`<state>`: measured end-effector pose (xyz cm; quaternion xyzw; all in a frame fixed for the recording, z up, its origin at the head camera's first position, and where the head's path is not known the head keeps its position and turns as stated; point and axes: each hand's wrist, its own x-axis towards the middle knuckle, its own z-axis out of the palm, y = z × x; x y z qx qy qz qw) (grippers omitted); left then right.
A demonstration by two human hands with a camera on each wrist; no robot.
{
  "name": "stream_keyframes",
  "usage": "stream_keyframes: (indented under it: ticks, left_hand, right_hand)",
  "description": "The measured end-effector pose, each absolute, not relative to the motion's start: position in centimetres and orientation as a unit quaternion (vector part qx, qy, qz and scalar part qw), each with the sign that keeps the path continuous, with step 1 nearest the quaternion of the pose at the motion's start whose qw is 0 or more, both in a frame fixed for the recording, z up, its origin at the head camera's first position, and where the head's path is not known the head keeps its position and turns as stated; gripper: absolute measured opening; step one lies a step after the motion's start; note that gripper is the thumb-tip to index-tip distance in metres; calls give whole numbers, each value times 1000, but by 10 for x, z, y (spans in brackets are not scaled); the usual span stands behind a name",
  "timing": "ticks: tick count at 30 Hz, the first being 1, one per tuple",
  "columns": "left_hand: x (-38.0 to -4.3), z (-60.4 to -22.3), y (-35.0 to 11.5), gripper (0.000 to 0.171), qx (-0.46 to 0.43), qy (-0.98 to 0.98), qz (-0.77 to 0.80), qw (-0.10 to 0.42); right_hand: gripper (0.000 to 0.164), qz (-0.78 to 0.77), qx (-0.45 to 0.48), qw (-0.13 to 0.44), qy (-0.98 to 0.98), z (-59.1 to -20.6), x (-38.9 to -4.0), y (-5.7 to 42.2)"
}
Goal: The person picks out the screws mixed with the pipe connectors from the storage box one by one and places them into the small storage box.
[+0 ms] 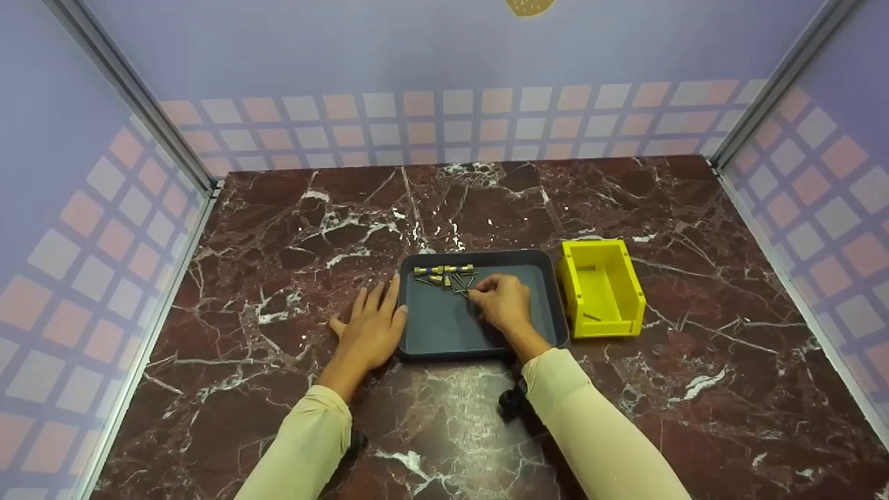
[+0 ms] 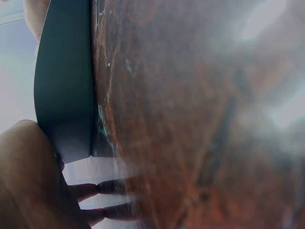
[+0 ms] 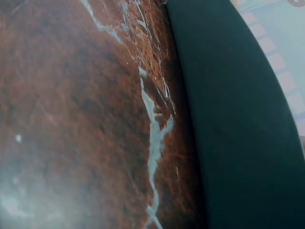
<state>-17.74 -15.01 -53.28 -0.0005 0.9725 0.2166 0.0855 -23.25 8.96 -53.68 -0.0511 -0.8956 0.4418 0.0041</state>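
A dark grey tray (image 1: pixel 444 333) lies on the table, with brass-coloured fittings with blue bands (image 1: pixel 444 269) and several thin metal screws (image 1: pixel 472 280) near its far left corner. My right hand (image 1: pixel 505 302) reaches over the tray, thumb and fingertips pinching one thin screw (image 1: pixel 461 292) beside the pile. With fingers straight, my left hand (image 1: pixel 371 326) rests against the tray's left side; in the left wrist view that hand (image 2: pixel 28 176) touches the tray's outer wall (image 2: pixel 66 81). The right wrist view shows only the tray's wall (image 3: pixel 233 114) and the table, not the fingers.
Just right of the tray stands a yellow bin (image 1: pixel 635 305) with a couple of thin screws (image 1: pixel 592 317) inside. Both stand on a dark red marbled table (image 1: pixel 312 229). Tiled-pattern panels (image 1: pixel 417 62) enclose it at the back and on both sides.
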Motion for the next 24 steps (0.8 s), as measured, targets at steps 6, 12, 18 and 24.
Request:
stream_keyframes:
  ticks: [6,12,18,24]
  left_hand:
    - [-178,-533,-150,61,-2,973,215,85]
    - [-178,-533,-150,61,-1,973,215,82]
    - [-178,-532,-150,62,-2,974,211,87]
    - [-178,-533,-151,61,0,973,215,85]
  right_hand:
    - [5,448,-48,0,-893,-537,-232,90]
    - [4,439,-49,-1,-897,-537,-232,89]
    - [6,429,-53,-5,-902,-536,-231,89]
    - [7,428,-51,-4,-902,-535,-230,90]
